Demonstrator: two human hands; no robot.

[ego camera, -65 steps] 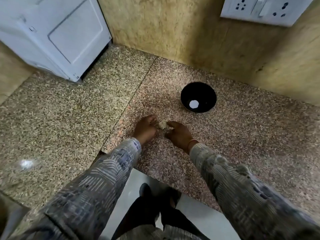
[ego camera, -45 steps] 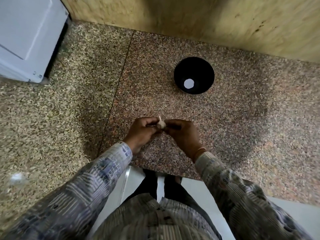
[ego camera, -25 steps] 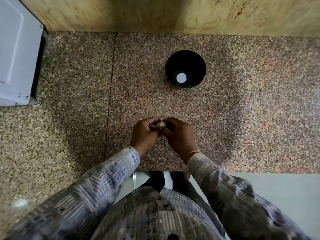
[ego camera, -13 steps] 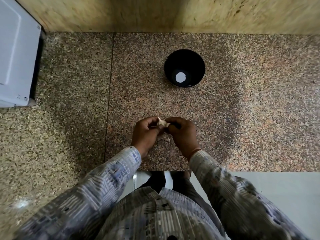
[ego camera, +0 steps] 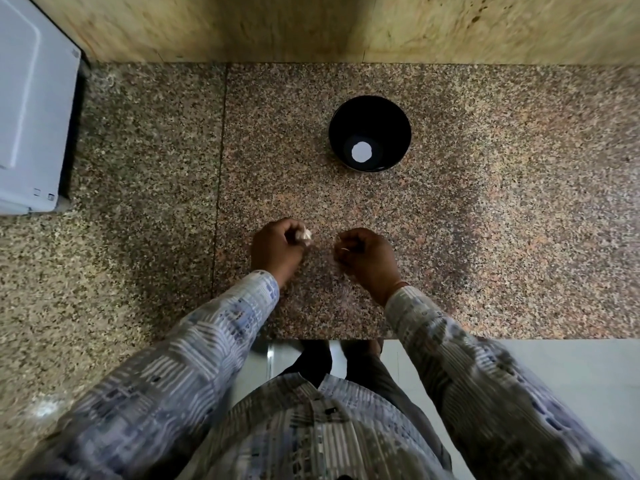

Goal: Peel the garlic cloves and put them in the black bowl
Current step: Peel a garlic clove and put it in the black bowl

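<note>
The garlic, small and pale, shows at the fingertips of my left hand, which grips it just above the speckled granite counter. A short gap to the right, my right hand has its fingers curled and pinches a thin pale sliver that looks like garlic skin. The black bowl stands upright on the counter beyond my hands, slightly to the right. A round white patch shows at its bottom, and I see no cloves in it.
A white appliance sits at the far left of the counter. A stone wall closes the back. The counter's front edge runs just below my wrists, with light floor beneath it.
My hands, joined on the garlic half a second ago, have pulled apart. The left keeps the garlic and the right has moved right with a small sliver.
</note>
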